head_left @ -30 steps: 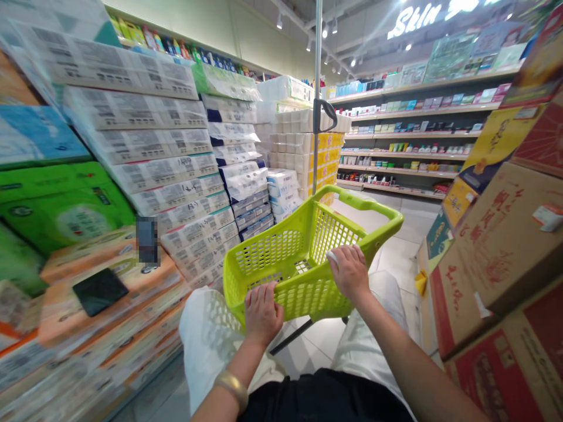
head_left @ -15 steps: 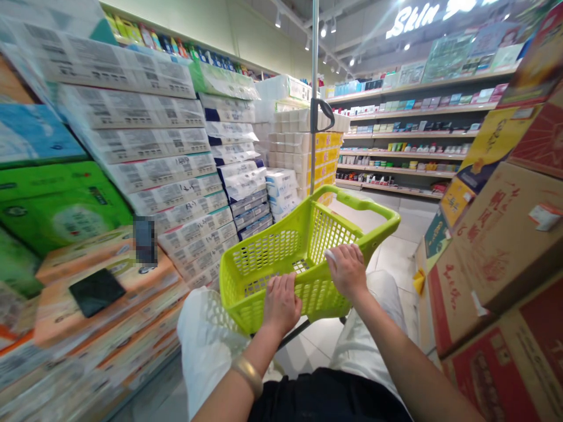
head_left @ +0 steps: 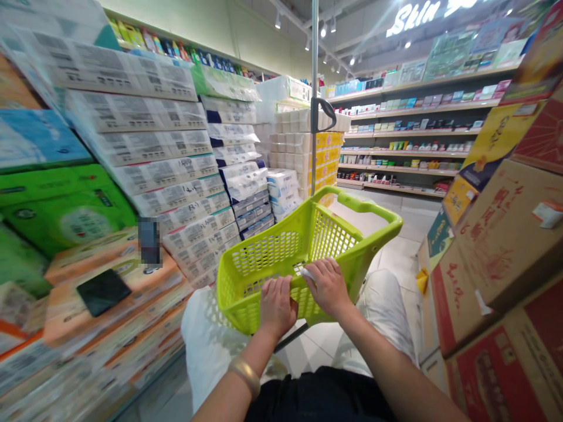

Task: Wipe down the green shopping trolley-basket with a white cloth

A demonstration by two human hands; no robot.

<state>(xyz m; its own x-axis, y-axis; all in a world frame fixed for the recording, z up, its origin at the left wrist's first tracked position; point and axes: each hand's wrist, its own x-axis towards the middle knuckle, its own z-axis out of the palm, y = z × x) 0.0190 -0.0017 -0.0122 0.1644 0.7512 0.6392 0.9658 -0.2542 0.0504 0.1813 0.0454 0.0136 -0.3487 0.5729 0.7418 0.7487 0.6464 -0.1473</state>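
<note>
A lime-green plastic shopping cart [head_left: 253, 252] with perforated walls stands between my knees, its push handle toward the upper right. My left hand [head_left: 278, 305] is closed over the near rim, fingers curled to the inside. Close beside it to the right, my right hand [head_left: 328, 287] is also closed over this rim. Something small and white [head_left: 305, 272] shows at the right hand's thumb side; what it is I cannot make out. Through the holes the basket floor is visible.
Stacked tissue packs [head_left: 149, 143] rise at left. A dark flat tablet-like object [head_left: 103, 292] lies on orange packs [head_left: 61, 328], near a pixelated upright thing [head_left: 149, 241]. Cardboard boxes [head_left: 505, 246] line the right. A metal pole [head_left: 314, 53] stands behind the cart; stocked shelves [head_left: 404, 132] lie beyond.
My right hand has moved left along the cart's rim, closer to my left hand. The left hand stays on the rim, and the cart has barely shifted.
</note>
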